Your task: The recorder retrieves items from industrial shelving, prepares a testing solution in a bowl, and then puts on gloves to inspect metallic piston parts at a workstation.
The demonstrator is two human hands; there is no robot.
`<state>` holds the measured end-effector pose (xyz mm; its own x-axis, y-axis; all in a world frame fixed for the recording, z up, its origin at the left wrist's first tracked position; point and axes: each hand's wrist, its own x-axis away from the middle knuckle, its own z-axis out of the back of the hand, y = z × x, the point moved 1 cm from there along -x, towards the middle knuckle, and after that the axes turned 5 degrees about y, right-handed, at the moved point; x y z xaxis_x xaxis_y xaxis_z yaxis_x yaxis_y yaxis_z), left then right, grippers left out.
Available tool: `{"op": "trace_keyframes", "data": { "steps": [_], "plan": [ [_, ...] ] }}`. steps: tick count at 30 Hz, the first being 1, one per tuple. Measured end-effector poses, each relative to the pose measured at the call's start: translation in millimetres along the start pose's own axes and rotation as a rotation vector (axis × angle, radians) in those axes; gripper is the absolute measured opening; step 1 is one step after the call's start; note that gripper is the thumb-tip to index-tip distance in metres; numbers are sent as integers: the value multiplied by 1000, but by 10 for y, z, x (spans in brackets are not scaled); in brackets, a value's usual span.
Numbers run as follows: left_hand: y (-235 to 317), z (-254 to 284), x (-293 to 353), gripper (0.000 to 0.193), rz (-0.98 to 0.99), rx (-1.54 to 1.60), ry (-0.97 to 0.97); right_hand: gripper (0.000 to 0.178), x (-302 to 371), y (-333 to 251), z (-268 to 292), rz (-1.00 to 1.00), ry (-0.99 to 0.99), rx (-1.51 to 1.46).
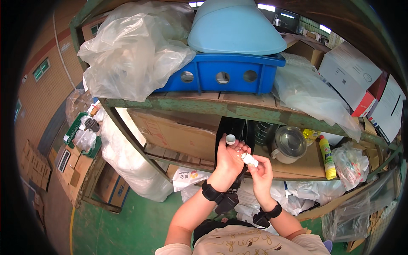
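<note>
My left hand [230,159] is palm up, with a white bottle cap [230,139] held at its thumb and fingertips. Several small whitish pieces, apparently pills [240,150], lie on that palm. In my right hand [261,172] is a small white bottle [249,160], gripped between thumb and fingers. The bottle tilts with its mouth toward the left palm, close to the pieces. Both wrists wear black straps with small devices.
A metal shelf [238,104] stands in front, bearing a blue crate [238,80] and plastic sheeting [136,55]. On the lower level are a cardboard box [174,131], a lidded pot [290,144] and a yellow-green bottle [327,157]. White bags [127,157] fill the left side.
</note>
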<state>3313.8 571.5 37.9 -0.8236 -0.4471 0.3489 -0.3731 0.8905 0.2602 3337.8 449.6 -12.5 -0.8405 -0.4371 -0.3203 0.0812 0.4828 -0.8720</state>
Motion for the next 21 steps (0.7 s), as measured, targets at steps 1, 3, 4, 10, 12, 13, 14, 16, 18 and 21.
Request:
{"op": "trace_keyframes", "data": {
  "steps": [1, 3, 4, 10, 12, 13, 14, 16, 18, 21],
  "plan": [
    [11, -33, 19, 46, 9, 40, 41, 30, 3, 4, 21, 0, 0, 1],
    [24, -53, 22, 46, 19, 81, 81, 29, 13, 8, 54, 1, -15, 16],
    [28, -55, 16, 46, 24, 88, 73, 29, 10, 6, 53, 1, -16, 17],
    [18, 10, -19, 46, -37, 42, -107, 27, -7, -27, 16, 99, 5, 116],
    [-17, 6, -8, 45, -66, 16, -167, 27, -22, -32, 1, 58, 16, 113],
    [-58, -15, 10, 45, -134, -29, -167, 27, -30, -30, -8, 57, 16, 113],
    [-92, -35, 28, 44, -202, -74, -166, 27, -38, -25, -17, 51, 26, 98],
    [-143, -63, 57, 44, -251, -116, -158, 27, -54, -19, -40, 46, 37, 83],
    [-147, -75, 71, 44, -300, -158, -149, 27, -57, -19, -70, 52, 49, 62],
    [-141, -84, 82, 45, -300, -165, -150, 27, -54, -18, -86, 84, 53, 89]
  ]
}}
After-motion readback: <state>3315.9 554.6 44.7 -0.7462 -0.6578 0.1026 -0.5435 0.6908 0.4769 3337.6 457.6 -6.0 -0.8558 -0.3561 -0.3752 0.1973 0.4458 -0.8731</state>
